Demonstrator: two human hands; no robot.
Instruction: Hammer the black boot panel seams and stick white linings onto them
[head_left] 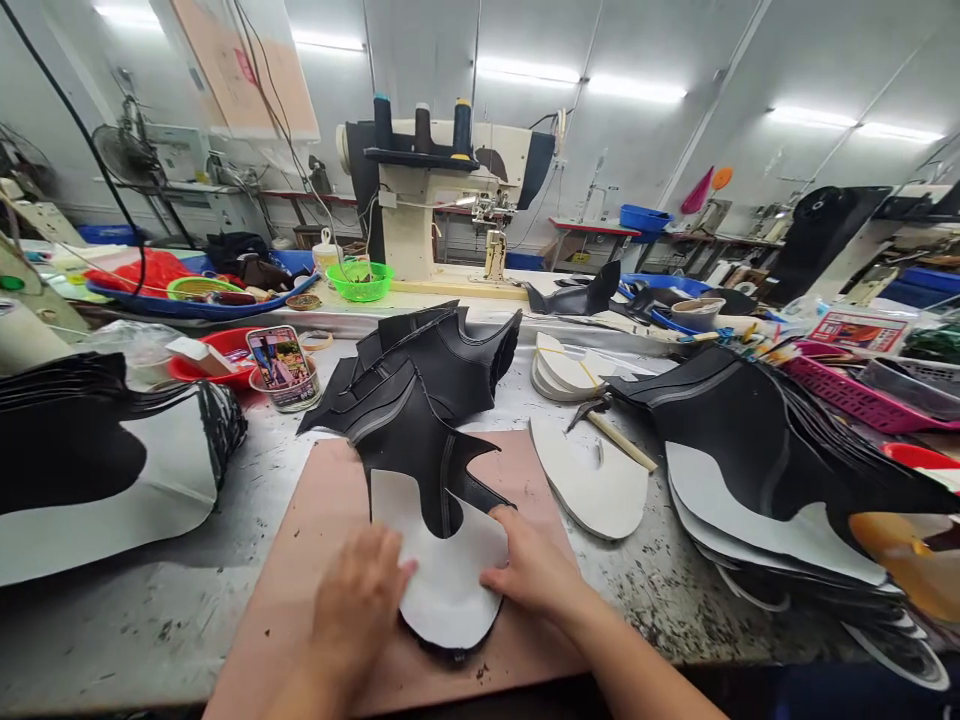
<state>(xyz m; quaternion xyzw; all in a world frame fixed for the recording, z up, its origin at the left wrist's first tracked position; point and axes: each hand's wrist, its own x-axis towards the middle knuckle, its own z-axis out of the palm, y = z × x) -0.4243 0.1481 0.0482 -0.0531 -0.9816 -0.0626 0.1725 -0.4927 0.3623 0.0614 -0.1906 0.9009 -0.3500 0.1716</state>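
Note:
A black shoe upper [409, 425] lies on a pinkish board in front of me, with a white U-shaped lining piece [451, 585] over its near end. My right hand [529, 565] grips the right edge of this upper, thumb on the white piece and fingers at the rim. At the left edge is my left hand [360, 590], smeared by motion; its thumb is near the white piece, and I cannot see whether it grips. Just behind, more black uppers [450, 365] are piled.
The pinkish board [300, 560] covers the near table. Stacks of black-and-white uppers stand left [67, 450] and right [735, 450]. A hammer [619, 440] touches white cut pieces [600, 485]. A phone [281, 360] leans on a cup. Behind stands a sewing machine [442, 190].

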